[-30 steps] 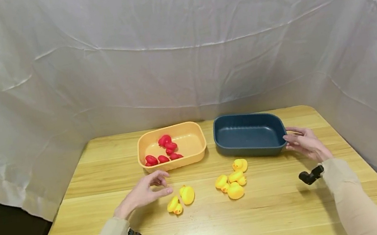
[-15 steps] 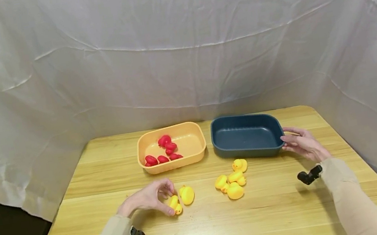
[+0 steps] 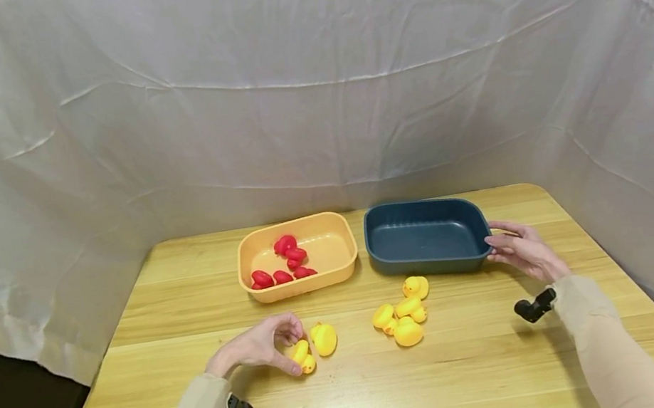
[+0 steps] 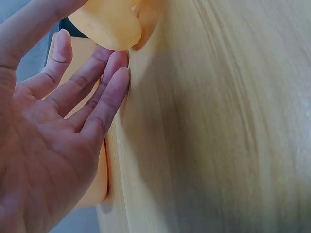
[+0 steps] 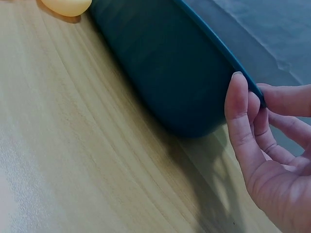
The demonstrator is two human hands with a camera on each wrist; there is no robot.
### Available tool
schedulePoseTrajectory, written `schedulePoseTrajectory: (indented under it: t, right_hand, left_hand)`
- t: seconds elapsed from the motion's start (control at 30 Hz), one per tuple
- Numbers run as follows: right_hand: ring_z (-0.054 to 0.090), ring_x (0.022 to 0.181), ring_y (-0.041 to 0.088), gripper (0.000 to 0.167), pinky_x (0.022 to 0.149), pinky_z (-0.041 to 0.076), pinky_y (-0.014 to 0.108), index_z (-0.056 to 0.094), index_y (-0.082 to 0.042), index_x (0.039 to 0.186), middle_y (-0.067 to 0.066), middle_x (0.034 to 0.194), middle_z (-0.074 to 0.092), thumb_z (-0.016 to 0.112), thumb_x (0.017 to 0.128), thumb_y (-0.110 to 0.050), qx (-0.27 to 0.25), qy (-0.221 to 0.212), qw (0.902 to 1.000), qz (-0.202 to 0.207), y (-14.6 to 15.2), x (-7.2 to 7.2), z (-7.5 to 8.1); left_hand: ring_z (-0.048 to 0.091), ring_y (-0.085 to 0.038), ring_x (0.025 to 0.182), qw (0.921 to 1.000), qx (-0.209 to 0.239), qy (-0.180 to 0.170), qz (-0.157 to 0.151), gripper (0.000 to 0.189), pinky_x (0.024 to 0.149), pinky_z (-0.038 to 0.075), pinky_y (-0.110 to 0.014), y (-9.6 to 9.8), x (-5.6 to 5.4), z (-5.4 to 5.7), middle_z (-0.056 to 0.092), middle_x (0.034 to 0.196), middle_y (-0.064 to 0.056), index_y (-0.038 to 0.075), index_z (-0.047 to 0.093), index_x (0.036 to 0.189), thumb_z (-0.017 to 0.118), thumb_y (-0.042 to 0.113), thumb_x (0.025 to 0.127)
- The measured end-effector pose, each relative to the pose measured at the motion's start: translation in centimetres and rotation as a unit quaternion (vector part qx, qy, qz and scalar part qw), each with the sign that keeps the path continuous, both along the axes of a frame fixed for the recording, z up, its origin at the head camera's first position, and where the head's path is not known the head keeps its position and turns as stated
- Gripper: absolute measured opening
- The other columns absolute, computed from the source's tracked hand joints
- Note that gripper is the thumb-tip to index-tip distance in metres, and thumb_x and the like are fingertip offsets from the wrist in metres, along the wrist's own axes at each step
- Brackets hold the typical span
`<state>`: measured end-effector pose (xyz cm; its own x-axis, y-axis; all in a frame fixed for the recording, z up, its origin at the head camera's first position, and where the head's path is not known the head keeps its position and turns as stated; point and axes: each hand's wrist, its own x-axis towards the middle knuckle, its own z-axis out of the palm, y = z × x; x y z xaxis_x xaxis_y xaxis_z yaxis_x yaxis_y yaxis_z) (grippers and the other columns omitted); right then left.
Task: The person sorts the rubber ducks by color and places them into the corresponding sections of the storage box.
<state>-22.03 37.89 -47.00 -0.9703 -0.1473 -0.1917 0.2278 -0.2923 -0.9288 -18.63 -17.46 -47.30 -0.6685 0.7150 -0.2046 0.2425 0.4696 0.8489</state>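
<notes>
We are holding our left grip (image 3: 258, 345) curled around a yellow duck (image 3: 302, 352) on the bench (image 3: 474, 381) while our right grip (image 3: 526, 253) is pinching the blue tub (image 3: 428, 264) at its rim, probably risking nudging the second duck (image 3: 325, 340), just beyond the left grip, if swinging sideways.
</notes>
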Motion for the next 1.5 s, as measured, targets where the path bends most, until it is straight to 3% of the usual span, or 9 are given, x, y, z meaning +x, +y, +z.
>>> schedulePoseTrajectory:
  t: [0.4,0.67,0.97,1.1,1.3,1.5]
  right_hand:
    - [0.07,0.071,0.013,0.037,0.072,0.064,0.026,0.049,-0.009,0.136,0.004,0.088,0.073,0.052,0.102,0.002,0.001,0.001,1.0,0.002,0.0,-0.1,-0.2]
    - [0.068,0.071,0.012,0.044,0.072,0.064,0.025,0.038,-0.004,0.143,0.002,0.087,0.072,0.052,0.102,0.002,0.004,-0.001,1.0,0.0,0.0,-0.1,-0.3]
    - [0.069,0.071,0.012,0.045,0.072,0.064,0.025,0.037,-0.004,0.144,0.002,0.089,0.072,0.052,0.102,0.002,0.011,-0.002,0.9999,-0.003,-0.1,-0.1,-0.3]
    - [0.069,0.071,0.012,0.049,0.072,0.064,0.025,0.033,-0.002,0.147,0.002,0.088,0.072,0.052,0.102,0.001,0.014,-0.004,0.9999,-0.003,-0.1,-0.1,-0.3]
    - [0.069,0.072,0.012,0.052,0.073,0.064,0.025,0.03,0.0,0.149,0.002,0.088,0.072,0.053,0.102,0.0,0.015,-0.004,0.9999,-0.002,-0.1,-0.1,-0.2]
    - [0.07,0.072,0.013,0.049,0.072,0.064,0.025,0.034,-0.001,0.146,0.003,0.088,0.074,0.053,0.102,0.001,0.013,0.002,0.9999,-0.005,-0.2,0.0,-0.3]
  left_hand:
    - [0.059,-0.021,0.106,0.9996,0.025,0.008,-0.008,0.054,0.099,0.053,-0.034,-0.6,-0.3,0.6,0.064,0.115,-0.015,-0.002,0.06,0.117,0.088,0.015,0.075]
    - [0.062,-0.021,0.106,0.9985,0.055,0.003,0.003,0.06,0.094,0.054,-0.022,-0.7,-0.8,1.1,0.063,0.13,-0.022,-0.004,0.06,0.129,0.086,0.018,0.08]
    - [0.068,-0.008,0.098,0.9938,0.095,0.054,0.017,0.052,0.095,0.056,-0.021,0.2,-1.2,1.8,0.065,0.123,-0.022,-0.006,0.063,0.127,0.082,0.017,0.084]
    - [0.068,-0.01,0.104,0.9906,0.114,0.064,0.04,0.051,0.101,0.053,-0.02,0.9,-1.4,2.2,0.066,0.121,-0.018,-0.004,0.062,0.128,0.081,0.016,0.086]
    - [0.066,-0.015,0.11,0.986,0.109,0.091,0.087,0.054,0.101,0.052,-0.019,2.3,-1.7,3.1,0.066,0.128,-0.015,0.003,0.063,0.132,0.083,0.02,0.084]
    - [0.067,-0.017,0.105,0.9775,0.125,0.13,0.109,0.052,0.099,0.057,-0.037,3.7,-2.3,3.8,0.068,0.123,-0.013,0.003,0.063,0.132,0.082,0.016,0.085]
